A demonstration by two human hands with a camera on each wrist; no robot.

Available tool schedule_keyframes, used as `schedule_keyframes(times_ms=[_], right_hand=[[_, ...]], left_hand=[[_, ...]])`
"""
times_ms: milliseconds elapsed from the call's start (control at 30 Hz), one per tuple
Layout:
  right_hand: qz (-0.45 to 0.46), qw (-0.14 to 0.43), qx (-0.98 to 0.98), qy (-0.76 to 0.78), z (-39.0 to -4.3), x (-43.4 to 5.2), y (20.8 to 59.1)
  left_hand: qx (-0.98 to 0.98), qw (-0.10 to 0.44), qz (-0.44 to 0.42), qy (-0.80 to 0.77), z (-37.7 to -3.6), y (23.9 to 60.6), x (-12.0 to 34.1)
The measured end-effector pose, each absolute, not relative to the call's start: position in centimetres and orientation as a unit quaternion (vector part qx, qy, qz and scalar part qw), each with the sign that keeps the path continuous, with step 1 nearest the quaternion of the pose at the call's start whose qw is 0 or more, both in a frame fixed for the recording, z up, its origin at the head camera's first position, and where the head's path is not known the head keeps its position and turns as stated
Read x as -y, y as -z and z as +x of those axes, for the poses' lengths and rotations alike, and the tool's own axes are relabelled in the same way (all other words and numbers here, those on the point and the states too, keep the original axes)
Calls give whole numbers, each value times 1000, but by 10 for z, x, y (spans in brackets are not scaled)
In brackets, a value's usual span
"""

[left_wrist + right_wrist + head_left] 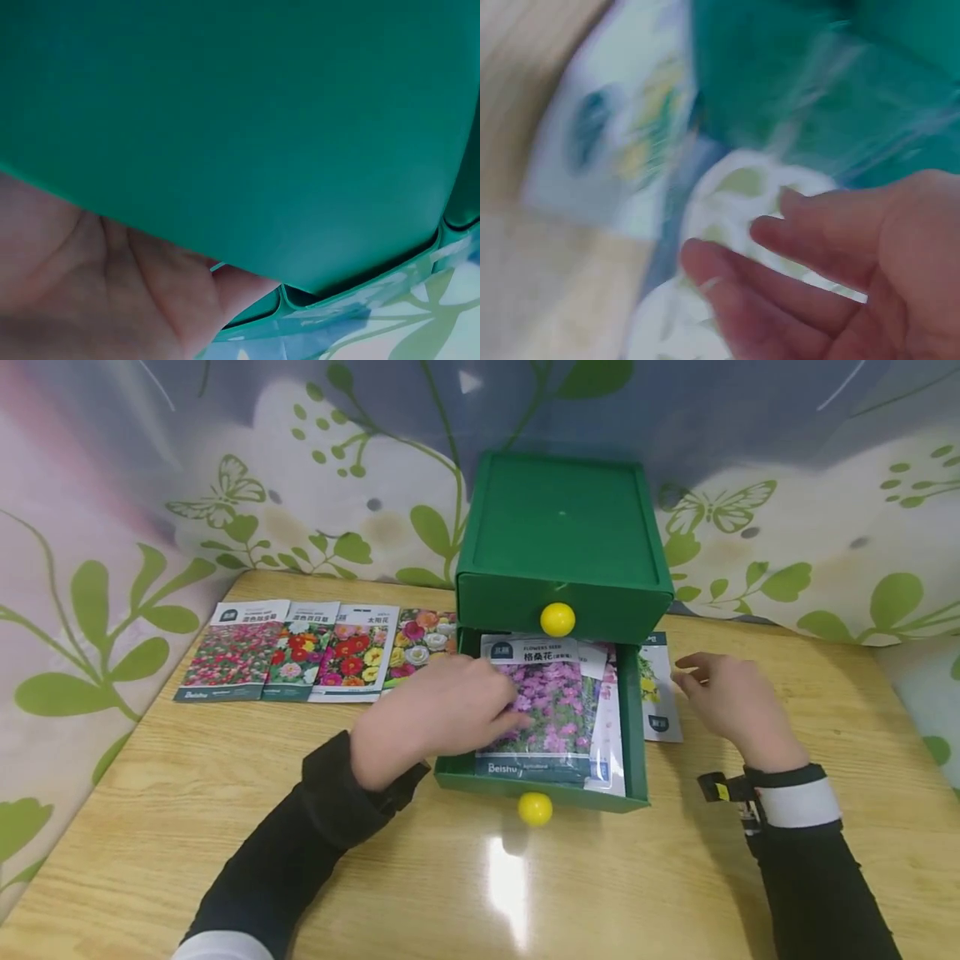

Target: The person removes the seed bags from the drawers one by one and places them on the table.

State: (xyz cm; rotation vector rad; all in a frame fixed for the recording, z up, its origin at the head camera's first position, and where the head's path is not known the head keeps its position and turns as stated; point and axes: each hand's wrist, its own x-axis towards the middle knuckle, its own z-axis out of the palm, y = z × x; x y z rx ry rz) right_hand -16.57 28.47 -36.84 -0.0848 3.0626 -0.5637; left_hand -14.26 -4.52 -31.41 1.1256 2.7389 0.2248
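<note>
Left hand (431,718) rests on drawer's pink packet (551,710) — grip unclear; right hand (723,697) loosely open.

A light wooden table (225,827) with visible grain fills the foreground, and a bright glare sits on its glossy top. Behind and to both sides hangs a pale curtain (825,510) printed with green leaves, vines and butterflies.
</note>
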Motion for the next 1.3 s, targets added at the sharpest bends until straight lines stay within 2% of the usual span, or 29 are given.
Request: schedule_keyframes(times_ms=[233, 400, 633, 933, 1133, 1300], right_hand=[[-121, -165, -953, 222, -136, -252, 335], [-185, -221, -930, 227, -112, -227, 318], [-269, -190, -925, 189, -99, -200, 320], [-282, -118, -948, 88, -97, -181, 332], [-288, -109, -951, 28, -96, -176, 335], [-293, -112, -948, 58, -99, -176, 340]], left_hand=[[-919, 76, 377, -83, -141, 312, 46], [-930, 49, 359, -61, -140, 308, 49], [-938, 21, 344, -44, -138, 311, 48], [-941, -11, 338, -8, -137, 314, 45], [-941, -11, 338, 19, -137, 315, 43], [-941, 4, 338, 4, -137, 315, 44]])
